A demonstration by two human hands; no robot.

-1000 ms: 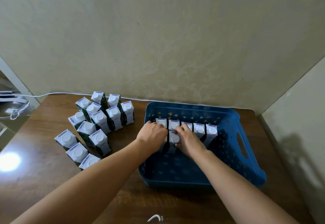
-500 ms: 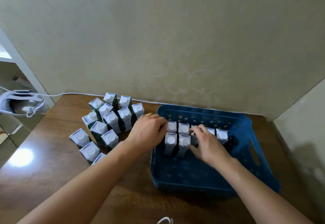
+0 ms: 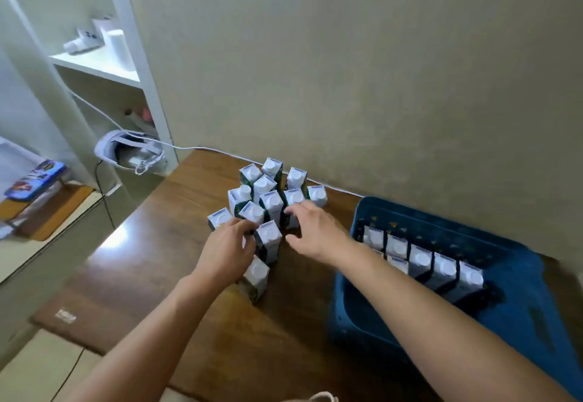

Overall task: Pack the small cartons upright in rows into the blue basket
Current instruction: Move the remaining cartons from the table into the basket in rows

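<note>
Loose cartons (image 3: 272, 203) stand upright in a tight cluster on the worktop (image 3: 176, 278), left of the blue basket (image 3: 517, 300), long axes vertical.

Left hand (image 3: 225, 251) is at the near-left edge of the cluster, fingers curled round the side of the front carton (image 3: 268, 239); can't tell if it's gripped yet.

Right hand (image 3: 315, 233) is just right of that carton, fingers spread and curved, thumb low, nothing pinched. It sits over the near-right cartons, between cluster and basket, so it's the nearer hand for the carry.

Basket holds a back row of upright cartons (image 3: 421, 259) and the start of a second row, partly hidden by the right forearm. Likely next move: lift straight up, then carry right.
</note>
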